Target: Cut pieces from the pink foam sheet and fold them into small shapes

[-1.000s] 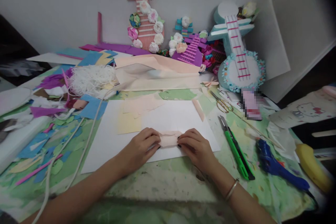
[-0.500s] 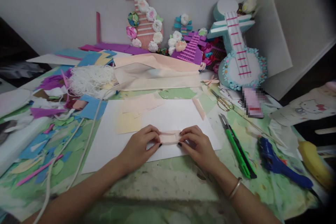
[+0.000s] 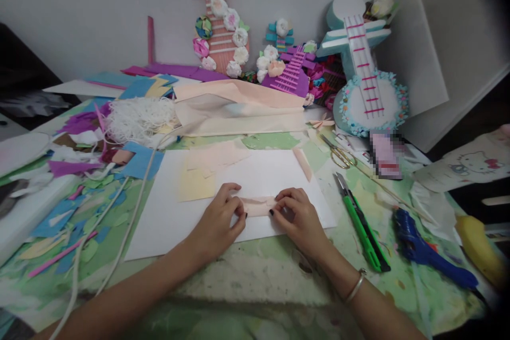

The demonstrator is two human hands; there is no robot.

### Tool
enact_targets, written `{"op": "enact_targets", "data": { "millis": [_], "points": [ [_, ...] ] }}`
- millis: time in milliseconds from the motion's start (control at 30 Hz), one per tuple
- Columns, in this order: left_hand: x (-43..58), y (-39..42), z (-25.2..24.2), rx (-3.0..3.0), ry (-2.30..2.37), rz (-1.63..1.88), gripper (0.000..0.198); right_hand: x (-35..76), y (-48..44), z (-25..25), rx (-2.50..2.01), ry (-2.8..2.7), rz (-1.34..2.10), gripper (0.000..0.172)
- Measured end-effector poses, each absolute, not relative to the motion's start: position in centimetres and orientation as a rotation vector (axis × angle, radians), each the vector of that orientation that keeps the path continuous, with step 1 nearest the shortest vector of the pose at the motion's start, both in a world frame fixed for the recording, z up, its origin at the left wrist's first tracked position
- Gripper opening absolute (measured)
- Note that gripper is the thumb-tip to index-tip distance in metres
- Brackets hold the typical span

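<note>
A small strip of pale pink paper (image 3: 257, 207) is stretched between my two hands, its far edge curled up, just over a white sheet (image 3: 159, 223). My left hand (image 3: 221, 215) pinches the strip's left end between thumb and a bent finger, with the index finger lifted off it. At the other end my right hand (image 3: 298, 212) has thumb and fingers closed on the paper. Beyond my hands, torn pale pink paper (image 3: 217, 158) and a yellow paper piece (image 3: 195, 185) lie on the sheet. A rolled peach strip (image 3: 303, 164) rests near its right edge.
To the right lie a green utility knife (image 3: 362, 223) with blade out, gold scissors (image 3: 338, 151) and a blue glue gun (image 3: 432, 249). A white cord (image 3: 137, 207) crosses the scrap-strewn left side. Decorated paper instruments (image 3: 366, 74) lean against the wall behind folded peach paper (image 3: 239, 111).
My left index finger has lifted away from the strip, while the thumb and another finger stay on it. My right hand has barely shifted.
</note>
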State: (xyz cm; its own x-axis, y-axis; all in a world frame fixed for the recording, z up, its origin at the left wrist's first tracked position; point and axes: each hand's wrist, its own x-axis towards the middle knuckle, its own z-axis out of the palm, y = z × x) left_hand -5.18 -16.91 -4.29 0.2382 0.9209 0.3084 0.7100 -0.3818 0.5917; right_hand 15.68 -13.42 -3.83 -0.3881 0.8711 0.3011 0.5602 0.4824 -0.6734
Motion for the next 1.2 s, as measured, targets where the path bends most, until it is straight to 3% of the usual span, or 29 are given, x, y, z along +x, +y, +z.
{"op": "enact_targets", "data": {
  "millis": [200, 467, 767, 1000, 1200],
  "points": [
    [-5.2, -16.7, -4.4, 2.209, 1.507, 0.881, 0.008, 15.5, -13.4, -4.1, -1.211, -2.100, 0.587, 0.015],
    [-5.3, -17.3, -4.2, 2.493, 1.441, 0.855, 0.022, 15.5, -13.7, -4.5, -1.151, -2.139, 0.412, 0.014],
    [-5.8, -18.8, -4.0, 3.067, 1.383, 0.506, 0.026, 15.5, -14.3, -4.7, -0.854, -2.498, 0.110, 0.015],
    [-6.3, -18.5, -3.5, 3.029, 1.295, 0.262, 0.038, 16.4, -14.9, -3.0, -0.792, -2.756, -0.080, 0.024],
    [-6.2, -17.7, -2.8, 2.979, 1.241, 0.216, 0.036, 16.3, -15.0, -2.0, -0.755, -2.885, -0.165, 0.032]
  ]
}}
